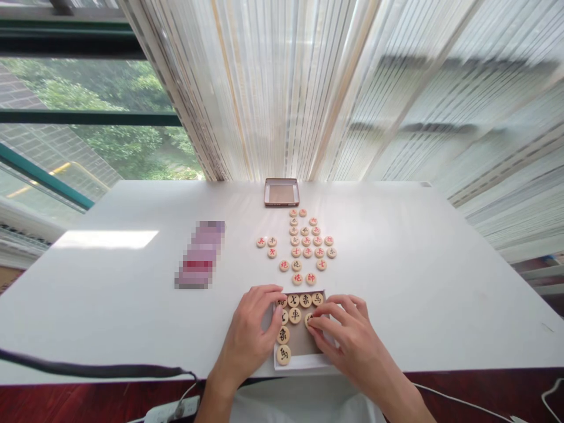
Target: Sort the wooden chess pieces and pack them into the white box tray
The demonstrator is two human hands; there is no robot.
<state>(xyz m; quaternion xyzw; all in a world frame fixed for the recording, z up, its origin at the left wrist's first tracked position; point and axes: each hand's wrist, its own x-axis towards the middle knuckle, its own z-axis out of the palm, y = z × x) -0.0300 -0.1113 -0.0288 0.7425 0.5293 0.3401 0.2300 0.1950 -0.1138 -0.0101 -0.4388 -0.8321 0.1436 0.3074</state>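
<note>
A shallow box [304, 365] lies at the table's front edge, with several black-marked Chinese chess pieces along its far and left sides. My right hand [350, 329] is inside its right half, thumb and fingers closed on a Chinese chess piece [309, 319], whose marking they partly cover. At the box's far left corner rests my left hand [252, 323], thumb and forefinger apart, the fingertips over a piece with a black character [282, 301]. Nearest me in the left column lies a horse piece [284, 354]; a chariot piece [295, 315] sits in the second row.
Several loose red and black pieces [307, 252] spread beyond the box. An upturned box lid [281, 204] stands at the far edge. Left of them lies a blurred pinkish object [200, 255]. A dark cable [88, 367] crosses the front left, above a power strip [171, 410].
</note>
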